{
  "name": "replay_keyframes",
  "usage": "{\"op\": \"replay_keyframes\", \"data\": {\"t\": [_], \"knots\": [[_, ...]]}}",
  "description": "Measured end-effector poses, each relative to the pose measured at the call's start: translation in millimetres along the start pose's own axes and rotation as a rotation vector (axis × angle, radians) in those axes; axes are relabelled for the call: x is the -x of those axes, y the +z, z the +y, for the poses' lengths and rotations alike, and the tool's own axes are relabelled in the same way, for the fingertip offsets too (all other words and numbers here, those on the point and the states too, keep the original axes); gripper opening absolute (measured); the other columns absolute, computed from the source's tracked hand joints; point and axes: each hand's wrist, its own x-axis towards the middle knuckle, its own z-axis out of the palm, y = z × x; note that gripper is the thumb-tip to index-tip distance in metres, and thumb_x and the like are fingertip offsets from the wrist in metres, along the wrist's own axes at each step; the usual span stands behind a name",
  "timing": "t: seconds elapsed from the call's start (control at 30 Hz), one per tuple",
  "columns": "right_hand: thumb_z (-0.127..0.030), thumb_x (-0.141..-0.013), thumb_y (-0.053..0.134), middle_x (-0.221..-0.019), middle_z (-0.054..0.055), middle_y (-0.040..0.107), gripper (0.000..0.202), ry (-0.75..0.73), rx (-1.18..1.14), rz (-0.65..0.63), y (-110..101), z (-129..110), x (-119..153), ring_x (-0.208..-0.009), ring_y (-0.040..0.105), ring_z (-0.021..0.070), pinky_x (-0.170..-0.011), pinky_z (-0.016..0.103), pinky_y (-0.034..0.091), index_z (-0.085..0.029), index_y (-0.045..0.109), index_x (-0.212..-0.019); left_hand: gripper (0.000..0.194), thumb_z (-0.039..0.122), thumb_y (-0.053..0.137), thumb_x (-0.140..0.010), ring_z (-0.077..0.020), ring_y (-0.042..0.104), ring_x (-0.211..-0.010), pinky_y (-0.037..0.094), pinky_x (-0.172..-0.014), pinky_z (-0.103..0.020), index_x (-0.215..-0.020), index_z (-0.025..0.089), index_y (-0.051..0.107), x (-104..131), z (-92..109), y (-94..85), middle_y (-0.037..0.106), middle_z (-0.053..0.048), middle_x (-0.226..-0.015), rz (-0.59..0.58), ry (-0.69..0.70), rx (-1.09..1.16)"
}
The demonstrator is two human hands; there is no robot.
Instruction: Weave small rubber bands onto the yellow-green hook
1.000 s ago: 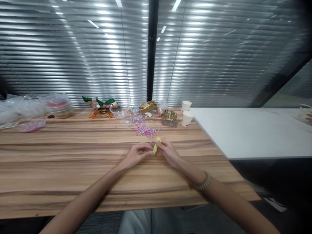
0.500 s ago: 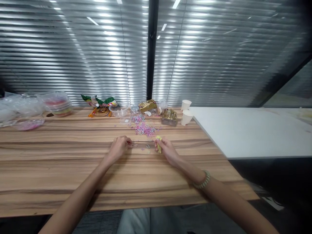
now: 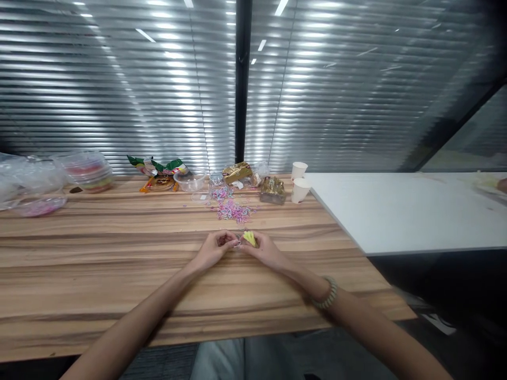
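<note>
Closing the gap between them, the left hand has come back beside the right hand, so both now work at one spot. The right fingers grip a bright-yellow ridged bundle over the wood-grained counter, before the pink-and-white heap of small links; the left fingers narrow at a small pale loop, grip unclear.

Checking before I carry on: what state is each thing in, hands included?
Left hand: fingers curled, pinching
Right hand: closed on the yellow item
Yellow item: held, bunched
Small pale piece: at both hands' fingertips, details unclear
Small colored pieces: loose, heaped
Clear bowl: upright, open
Paper cups: both upright
Plastic containers: stacked
Blinds: lowered
</note>
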Motion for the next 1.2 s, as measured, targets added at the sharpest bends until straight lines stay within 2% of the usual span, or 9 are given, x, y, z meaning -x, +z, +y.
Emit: {"op": "replay_keyframes", "data": {"t": [0.27, 0.43, 0.6, 0.67, 0.73, 0.87, 1.0, 1.1, 1.2], "knots": [[-0.042, -0.078, 0.053, -0.069, 0.000, 0.052, 0.029, -0.016, 0.042, 0.018, -0.2, 6.0, -2.8, -0.062, 0.044, 0.0108, -0.057, 0.021, 0.034, -0.013, 0.055, -0.078, 0.025, 0.035, 0.066, -0.067, -0.0165, 0.055, -0.076, 0.042, -0.071, -0.025, -0.081, 0.015, 0.061, 4.2, 11.8, 5.1, 0.062, -0.006, -0.080, 0.064, -0.020, 0.154], [-0.041, -0.079, 0.051, -0.068, 0.000, 0.052, 0.028, -0.043, -0.037, 0.092, 0.2, 2.0, -4.5, -0.064, 0.046, 0.0115, -0.063, 0.022, 0.037, -0.014, 0.053, -0.075, 0.032, 0.035, 0.061, -0.073, -0.0121, 0.053, -0.064, 0.041, -0.063, -0.022, -0.097, 0.014, 0.059, 5.6, 21.7, 6.7, 0.062, -0.004, -0.071, -0.035, -0.127, 0.222], [-0.042, -0.080, 0.050, -0.063, -0.002, 0.047, 0.029, -0.019, 0.003, 0.176, 0.9, 10.4, -4.8, -0.060, 0.042, 0.0105, -0.057, 0.021, 0.034, -0.015, 0.050, -0.071, 0.022, 0.035, 0.062, -0.072, -0.0093, 0.052, -0.056, 0.040, -0.055, -0.020, -0.080, 0.014, 0.061, 5.0, 17.1, 3.6, 0.063, -0.005, -0.070, -0.210, -0.191, 0.228], [-0.041, -0.081, 0.048, -0.065, -0.001, 0.048, 0.029, -0.014, 0.053, 0.159, 1.8, 12.3, -2.9, -0.061, 0.043, 0.0109, -0.057, 0.021, 0.034, -0.015, 0.049, -0.070, 0.022, 0.035, 0.062, -0.072, -0.0090, 0.052, -0.053, 0.037, -0.049, -0.018, -0.081, 0.015, 0.063, 5.3, 13.8, 1.9, 0.064, -0.004, -0.069, -0.263, -0.206, 0.191], [-0.039, -0.084, 0.045, -0.068, 0.000, 0.051, 0.027, -0.032, 0.120, 0.111, 2.6, 11.5, -0.2, -0.064, 0.046, 0.0118, -0.060, 0.022, 0.035, -0.015, 0.050, -0.072, 0.024, 0.036, 0.063, -0.071, -0.0092, 0.052, -0.052, 0.036, -0.046, -0.018, -0.084, 0.015, 0.065, 6.0, 11.0, 0.5, 0.063, -0.004, -0.067, -0.261, -0.211, 0.164], [-0.037, -0.083, 0.047, -0.073, 0.001, 0.054, 0.023, -0.050, 0.232, 0.095, 2.7, 8.6, 2.6, -0.067, 0.048, 0.0131, -0.063, 0.023, 0.037, -0.015, 0.051, -0.078, 0.027, 0.036, 0.065, -0.069, -0.0094, 0.052, -0.052, 0.040, -0.050, -0.020, -0.086, 0.015, 0.069, 6.7, 6.8, -0.6, 0.062, -0.004, -0.063, -0.171, -0.222, 0.187], [-0.042, -0.079, 0.053, -0.076, 0.001, 0.054, 0.027, -0.051, 0.261, 0.162, 1.6, 7.9, 2.1, -0.070, 0.047, 0.0142, -0.065, 0.024, 0.038, -0.015, 0.051, -0.085, 0.027, 0.036, 0.068, -0.066, -0.0088, 0.050, -0.052, 0.040, -0.049, -0.020, -0.082, 0.015, 0.070, 5.3, 3.2, 0.1, 0.063, -0.005, -0.067, 0.024, -0.204, 0.299], [-0.043, -0.087, 0.038, -0.078, 0.002, 0.052, 0.029, -0.067, 0.236, 0.164, 1.7, 5.3, 2.7, -0.073, 0.047, 0.0145, -0.068, 0.025, 0.038, -0.017, 0.050, -0.085, 0.031, 0.039, 0.069, -0.063, -0.0090, 0.050, -0.051, 0.040, -0.050, -0.020, -0.080, 0.014, 0.070, 2.6, 0.0, -0.8, 0.064, -0.005, -0.067, 0.170, -0.165, 0.339], [-0.041, -0.092, 0.024, -0.075, 0.003, 0.048, 0.036, -0.089, 0.223, 0.141, 2.5, 2.9, 3.8, -0.072, 0.045, 0.0144, -0.070, 0.026, 0.037, -0.017, 0.047, -0.079, 0.037, 0.045, 0.068, -0.061, -0.0091, 0.050, -0.048, 0.040, -0.046, -0.020, -0.080, 0.012, 0.070, 0.0, -3.9, -2.6, 0.064, -0.005, -0.066, 0.245, -0.159, 0.252]]}}
